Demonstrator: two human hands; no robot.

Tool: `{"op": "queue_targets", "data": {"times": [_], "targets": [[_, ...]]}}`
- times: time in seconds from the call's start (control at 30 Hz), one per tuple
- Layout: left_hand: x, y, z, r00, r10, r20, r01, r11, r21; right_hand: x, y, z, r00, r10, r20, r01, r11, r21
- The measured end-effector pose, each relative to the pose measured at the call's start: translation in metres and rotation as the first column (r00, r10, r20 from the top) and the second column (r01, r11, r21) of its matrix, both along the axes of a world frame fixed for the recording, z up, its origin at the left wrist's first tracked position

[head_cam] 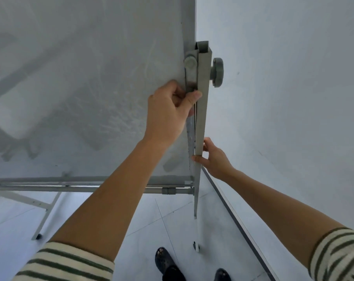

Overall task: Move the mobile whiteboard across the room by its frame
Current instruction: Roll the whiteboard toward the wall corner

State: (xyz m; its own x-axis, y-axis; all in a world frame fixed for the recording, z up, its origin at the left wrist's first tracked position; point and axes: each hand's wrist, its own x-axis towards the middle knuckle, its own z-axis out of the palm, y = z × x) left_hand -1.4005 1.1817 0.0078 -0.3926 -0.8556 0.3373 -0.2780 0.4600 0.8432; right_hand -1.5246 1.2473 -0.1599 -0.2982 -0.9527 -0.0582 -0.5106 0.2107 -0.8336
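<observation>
The mobile whiteboard (87, 82) fills the left and centre of the head view, its grey surface smudged. Its grey metal frame post (202, 98) runs down the board's right edge, with a round locking knob (217, 72) near the top. My left hand (168, 112) is closed around the board's right edge and frame just below the pivot bracket. Lower down, my right hand (214, 159) grips the same post from the right side. A horizontal crossbar (91, 188) runs under the board, and a castor (196, 246) sits at the foot of the post.
A white wall (283, 88) stands close on the right, its dark baseboard (233, 216) running along the pale tiled floor (151, 220). The stand's left leg (42, 222) ends in a castor. My dark shoes (166, 262) are near the right castor.
</observation>
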Motion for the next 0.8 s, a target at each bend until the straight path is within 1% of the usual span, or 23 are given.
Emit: {"op": "queue_targets", "data": {"times": [0.1, 0.23, 0.47, 0.67, 0.8], "targets": [[0.002, 0.039, 0.002, 0.999, -0.044, 0.021, 0.044, 0.999, 0.002, 0.002, 0.048, 0.002, 1.000, -0.023, -0.004, 0.023, 0.999, 0.026], [0.003, 0.090, 0.003, 0.992, -0.128, 0.021, 0.128, 0.992, -0.001, 0.013, 0.106, 0.003, 0.994, -0.110, -0.002, 0.110, 0.993, 0.038], [0.022, 0.172, -0.005, 0.968, -0.247, -0.039, 0.247, 0.969, 0.011, 0.048, 0.203, 0.002, 0.964, -0.264, -0.037, 0.266, 0.962, 0.061], [0.045, 0.261, -0.007, 0.940, -0.336, -0.054, 0.338, 0.941, 0.034, 0.078, 0.299, 0.003, 0.945, -0.326, -0.023, 0.327, 0.941, 0.082], [0.051, 0.324, -0.003, 0.929, -0.369, -0.022, 0.369, 0.929, 0.022, 0.086, 0.364, 0.003, 0.934, -0.357, -0.010, 0.357, 0.930, 0.089]]}}
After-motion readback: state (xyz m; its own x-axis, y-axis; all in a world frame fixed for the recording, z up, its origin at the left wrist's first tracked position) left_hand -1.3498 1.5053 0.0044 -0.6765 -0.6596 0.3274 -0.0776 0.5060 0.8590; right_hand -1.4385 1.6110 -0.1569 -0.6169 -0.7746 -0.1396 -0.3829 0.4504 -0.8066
